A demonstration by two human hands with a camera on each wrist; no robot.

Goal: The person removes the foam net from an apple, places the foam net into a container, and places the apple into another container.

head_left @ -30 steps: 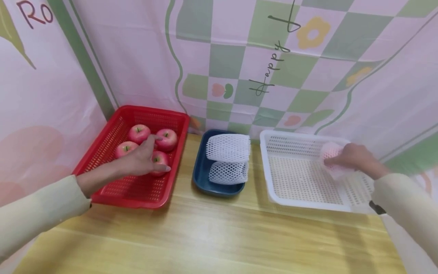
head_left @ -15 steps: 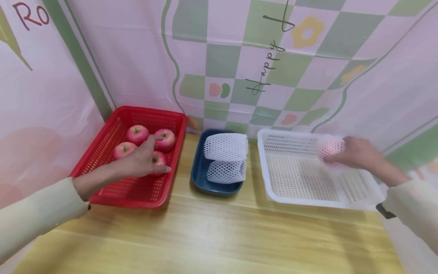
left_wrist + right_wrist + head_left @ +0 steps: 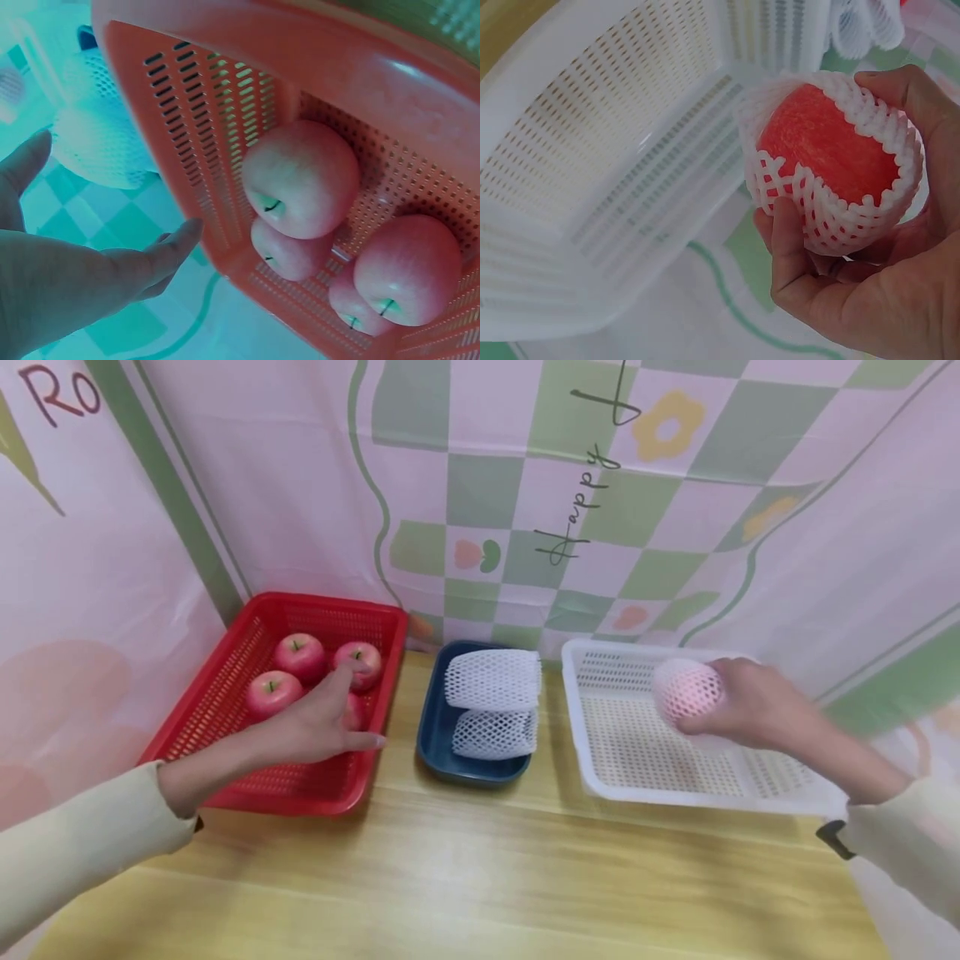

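My right hand (image 3: 753, 702) grips an apple in a white foam net sleeve (image 3: 688, 692) above the white basket (image 3: 675, 797). In the right wrist view, thumb and fingers curl round the foam, and the red skin of the sleeved apple (image 3: 829, 146) shows through the sleeve's opening. Over the red basket (image 3: 191, 693) my left hand (image 3: 315, 718) is spread, thumb and fingers apart. It partly covers one of several bare apples (image 3: 300, 657) there. The left wrist view has nothing between the fingers of the left hand (image 3: 90, 277), and the apples (image 3: 304, 180) lie in the basket beyond.
Between the baskets stands a dark blue tray (image 3: 437, 727) holding two white foam net sleeves (image 3: 491, 681). All three containers sit on a wooden table (image 3: 465, 860), close to a patterned cloth backdrop (image 3: 487, 493) behind.
My right hand has raised the sleeved apple and brought it left over the white basket. My left hand has shifted slightly toward the red basket's right rim, its fingers spreading wider.
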